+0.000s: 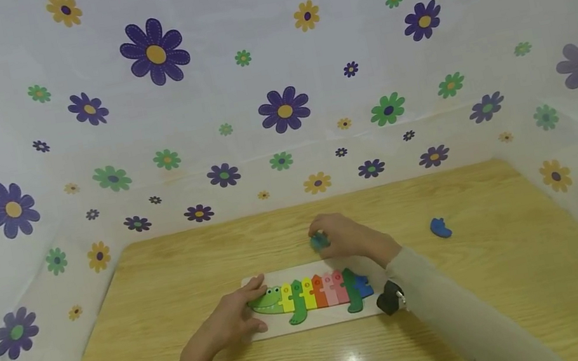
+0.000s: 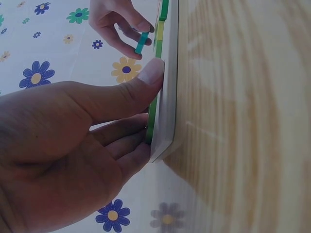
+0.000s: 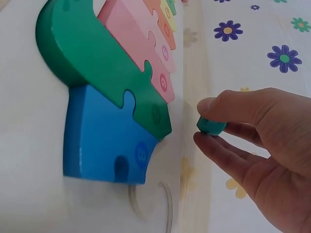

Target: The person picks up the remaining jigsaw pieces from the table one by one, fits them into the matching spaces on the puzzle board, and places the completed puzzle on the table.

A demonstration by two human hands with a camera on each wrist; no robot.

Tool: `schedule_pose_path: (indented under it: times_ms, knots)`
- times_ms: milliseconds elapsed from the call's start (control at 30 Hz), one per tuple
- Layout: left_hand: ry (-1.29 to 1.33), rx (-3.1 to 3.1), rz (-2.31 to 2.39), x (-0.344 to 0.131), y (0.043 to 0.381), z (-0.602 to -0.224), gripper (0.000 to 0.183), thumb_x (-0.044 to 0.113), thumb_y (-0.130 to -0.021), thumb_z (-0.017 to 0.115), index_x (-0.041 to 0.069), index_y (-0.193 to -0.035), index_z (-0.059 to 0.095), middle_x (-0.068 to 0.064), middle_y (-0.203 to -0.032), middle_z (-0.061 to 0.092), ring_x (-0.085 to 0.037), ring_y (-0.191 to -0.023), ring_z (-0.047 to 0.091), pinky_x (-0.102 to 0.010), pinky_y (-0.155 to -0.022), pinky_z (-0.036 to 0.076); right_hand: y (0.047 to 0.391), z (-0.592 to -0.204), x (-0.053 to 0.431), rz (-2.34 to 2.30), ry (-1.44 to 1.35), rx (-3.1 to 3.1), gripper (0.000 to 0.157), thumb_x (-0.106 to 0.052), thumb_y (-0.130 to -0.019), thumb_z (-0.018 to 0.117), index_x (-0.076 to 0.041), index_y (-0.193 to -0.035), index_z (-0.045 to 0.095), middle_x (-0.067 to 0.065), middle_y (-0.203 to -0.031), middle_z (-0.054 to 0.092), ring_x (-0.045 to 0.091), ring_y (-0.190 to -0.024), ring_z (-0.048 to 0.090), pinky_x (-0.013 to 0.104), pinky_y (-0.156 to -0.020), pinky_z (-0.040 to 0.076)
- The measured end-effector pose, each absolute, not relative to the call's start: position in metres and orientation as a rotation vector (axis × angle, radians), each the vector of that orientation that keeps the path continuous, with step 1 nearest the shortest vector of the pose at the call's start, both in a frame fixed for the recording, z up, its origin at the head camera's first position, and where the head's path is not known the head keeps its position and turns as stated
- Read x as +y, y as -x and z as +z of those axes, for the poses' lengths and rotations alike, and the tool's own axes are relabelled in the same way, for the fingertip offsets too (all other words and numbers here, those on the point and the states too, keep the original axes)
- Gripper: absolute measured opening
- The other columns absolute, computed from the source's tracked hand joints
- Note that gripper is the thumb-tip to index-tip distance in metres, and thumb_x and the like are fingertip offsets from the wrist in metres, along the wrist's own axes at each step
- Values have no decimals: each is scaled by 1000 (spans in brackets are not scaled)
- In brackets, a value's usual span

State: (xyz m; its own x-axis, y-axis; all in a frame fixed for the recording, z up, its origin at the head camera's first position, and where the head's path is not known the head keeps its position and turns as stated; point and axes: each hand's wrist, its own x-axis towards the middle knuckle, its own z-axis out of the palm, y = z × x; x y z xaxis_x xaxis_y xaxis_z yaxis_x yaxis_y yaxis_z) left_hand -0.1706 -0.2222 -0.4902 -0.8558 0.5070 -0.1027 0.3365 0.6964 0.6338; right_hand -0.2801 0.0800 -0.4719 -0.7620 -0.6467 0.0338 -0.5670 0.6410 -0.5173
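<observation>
A crocodile jigsaw of coloured pieces lies on a pale board (image 1: 275, 331) in front of me; its green head (image 1: 265, 303) is at the left and a blue piece (image 3: 104, 138) ends the row at the right. My left hand (image 1: 232, 316) rests at the board's left end, thumb on the near side and fingers by the head. My right hand (image 1: 342, 235) pinches a small teal puzzle piece (image 3: 212, 127) between thumb and fingers, above the table just beyond the board. That piece's full outline is hidden by the fingers.
A curved blue puzzle piece (image 1: 440, 228) lies alone on the wooden table (image 1: 192, 255), right of the board. White cloth with printed flowers (image 1: 285, 110) hangs behind the table and along both sides.
</observation>
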Motion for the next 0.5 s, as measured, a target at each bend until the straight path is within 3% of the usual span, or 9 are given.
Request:
schedule_pose_path:
  times_ms: [500]
  knots:
    - [-684,2644,898,-223,169,-489,74,8,-84,83,-7,-147,49,-20,-163,30,-39,-151,28,-55,-120,27,275,-467,90,-861,887,2721,40,-4,-85,78,-1,-123,67,10,-126,65,25,-109,63,35,-93,59]
